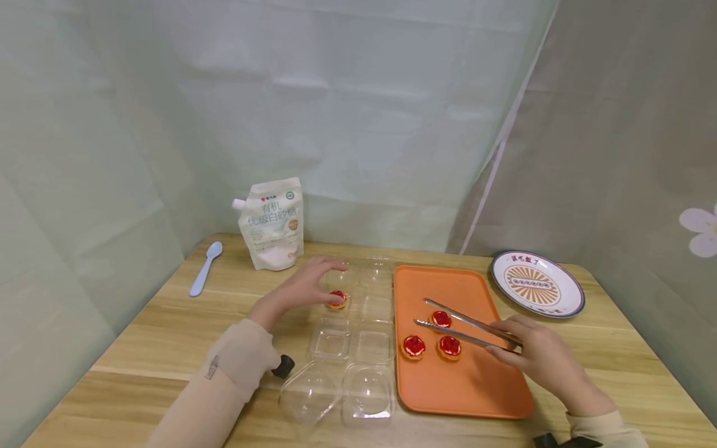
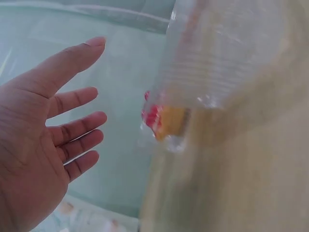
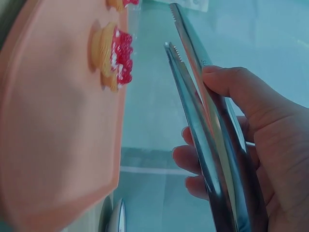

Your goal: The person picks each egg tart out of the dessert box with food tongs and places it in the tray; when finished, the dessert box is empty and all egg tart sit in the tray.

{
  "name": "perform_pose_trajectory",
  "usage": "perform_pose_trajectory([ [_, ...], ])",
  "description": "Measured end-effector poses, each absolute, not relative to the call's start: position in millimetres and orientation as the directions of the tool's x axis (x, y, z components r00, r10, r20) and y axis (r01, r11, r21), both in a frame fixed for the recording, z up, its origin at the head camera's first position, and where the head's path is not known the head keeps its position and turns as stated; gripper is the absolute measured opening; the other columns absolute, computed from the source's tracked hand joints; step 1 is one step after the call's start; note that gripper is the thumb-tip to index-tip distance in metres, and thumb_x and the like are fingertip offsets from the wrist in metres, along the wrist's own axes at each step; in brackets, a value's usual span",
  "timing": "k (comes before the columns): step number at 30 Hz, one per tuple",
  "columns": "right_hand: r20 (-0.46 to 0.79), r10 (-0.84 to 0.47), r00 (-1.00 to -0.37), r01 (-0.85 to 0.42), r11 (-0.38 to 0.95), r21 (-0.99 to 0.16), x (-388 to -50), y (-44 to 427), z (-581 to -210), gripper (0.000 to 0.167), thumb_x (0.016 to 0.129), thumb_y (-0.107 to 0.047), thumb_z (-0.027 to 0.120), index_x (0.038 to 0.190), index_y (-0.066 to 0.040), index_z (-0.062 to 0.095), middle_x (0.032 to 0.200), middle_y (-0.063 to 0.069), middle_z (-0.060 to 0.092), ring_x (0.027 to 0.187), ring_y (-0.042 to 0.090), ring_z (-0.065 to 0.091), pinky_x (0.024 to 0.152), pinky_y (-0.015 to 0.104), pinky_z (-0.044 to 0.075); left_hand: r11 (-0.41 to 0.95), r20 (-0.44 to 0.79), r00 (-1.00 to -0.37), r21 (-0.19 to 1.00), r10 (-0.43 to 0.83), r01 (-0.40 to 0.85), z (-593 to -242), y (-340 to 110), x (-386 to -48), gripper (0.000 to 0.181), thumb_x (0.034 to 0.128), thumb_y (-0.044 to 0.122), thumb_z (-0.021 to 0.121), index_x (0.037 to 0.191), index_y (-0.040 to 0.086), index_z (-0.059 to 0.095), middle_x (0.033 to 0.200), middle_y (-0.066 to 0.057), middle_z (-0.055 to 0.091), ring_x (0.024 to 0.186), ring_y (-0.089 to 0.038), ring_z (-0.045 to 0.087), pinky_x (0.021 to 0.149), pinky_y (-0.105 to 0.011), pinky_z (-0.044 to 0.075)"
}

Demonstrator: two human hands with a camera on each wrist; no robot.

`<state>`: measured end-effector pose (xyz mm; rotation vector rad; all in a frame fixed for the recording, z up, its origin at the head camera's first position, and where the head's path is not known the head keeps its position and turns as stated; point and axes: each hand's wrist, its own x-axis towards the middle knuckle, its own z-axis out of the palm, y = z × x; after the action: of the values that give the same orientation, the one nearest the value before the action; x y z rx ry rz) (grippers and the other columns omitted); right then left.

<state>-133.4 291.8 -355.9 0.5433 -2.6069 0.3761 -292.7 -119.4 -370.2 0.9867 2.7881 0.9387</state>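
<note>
My right hand (image 1: 540, 354) grips a pair of metal tongs (image 3: 219, 140), whose arms stand apart over the orange tray (image 1: 465, 389). Three small tarts with red topping lie on that tray, among them a front left tart (image 1: 414, 347), a front right tart (image 1: 450, 347) and a rear tart (image 1: 440, 319) near the tong tips. Another red-topped tart (image 1: 337, 299) sits in a compartment of the clear plastic container (image 1: 330, 341). Above that container my left hand (image 1: 308, 283) hovers with fingers spread; in the left wrist view its fingers hold nothing.
A white spouted pouch (image 1: 274, 224) stands at the back left, with a pale blue spoon (image 1: 206, 269) to its left. Right of the tray lies a patterned plate (image 1: 538, 285). Clear domed lids (image 1: 368, 392) extend toward the front. Curtains hang behind the wooden table (image 1: 151, 348).
</note>
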Motion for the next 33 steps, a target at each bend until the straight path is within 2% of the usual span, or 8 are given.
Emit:
perform_pose_trajectory([
  [9, 0.474, -0.360, -0.804, -0.476, 0.867, -0.148, -139.0, 273.9, -348.9, 0.030, 0.068, -0.024, 0.085, 0.095, -0.018, 0.072, 0.076, -0.017, 0.055, 0.060, -0.006, 0.045, 0.049, 0.014, 0.036, 0.613, 0.139, -0.831, 0.612, 0.539, 0.500, -389.5, -137.0, -291.0, 0.079, 0.0738, 0.038, 0.081, 0.140, 0.012, 0.047, 0.145, -0.011, 0.046, 0.135, -0.035, 0.039, 0.112, -0.058, 0.030],
  [21, 0.498, -0.468, -0.730, -0.581, 0.808, -0.092, -158.7, 242.7, -344.1, 0.031, 0.068, -0.024, 0.085, 0.095, -0.016, 0.072, 0.079, -0.012, 0.060, 0.061, 0.000, 0.051, 0.052, 0.013, 0.041, 0.584, 0.189, -0.836, 0.637, 0.514, 0.503, -408.1, -146.1, -288.5, 0.075, 0.0734, 0.034, 0.082, 0.135, 0.005, 0.051, 0.132, -0.014, 0.055, 0.121, -0.032, 0.050, 0.104, -0.052, 0.041],
  [25, 0.466, -0.467, -0.751, -0.567, 0.818, -0.094, -166.2, 232.0, -341.0, 0.030, 0.070, -0.027, 0.084, 0.095, -0.016, 0.072, 0.080, -0.011, 0.059, 0.061, 0.001, 0.052, 0.051, 0.013, 0.041, 0.571, 0.206, -0.831, 0.640, 0.517, 0.514, -408.7, -146.7, -288.7, 0.073, 0.0732, 0.033, 0.082, 0.133, 0.004, 0.052, 0.127, -0.014, 0.057, 0.119, -0.032, 0.051, 0.103, -0.052, 0.041],
  [33, 0.365, -0.462, -0.809, -0.530, 0.841, -0.111, -183.3, 210.7, -335.3, 0.033, 0.076, -0.034, 0.080, 0.101, -0.014, 0.071, 0.083, -0.006, 0.062, 0.063, 0.005, 0.054, 0.054, 0.017, 0.043, 0.605, 0.178, -0.831, 0.609, 0.527, 0.514, -410.9, -146.0, -289.9, 0.074, 0.0726, 0.036, 0.082, 0.132, 0.002, 0.053, 0.132, -0.016, 0.053, 0.122, -0.034, 0.048, 0.105, -0.053, 0.040],
])
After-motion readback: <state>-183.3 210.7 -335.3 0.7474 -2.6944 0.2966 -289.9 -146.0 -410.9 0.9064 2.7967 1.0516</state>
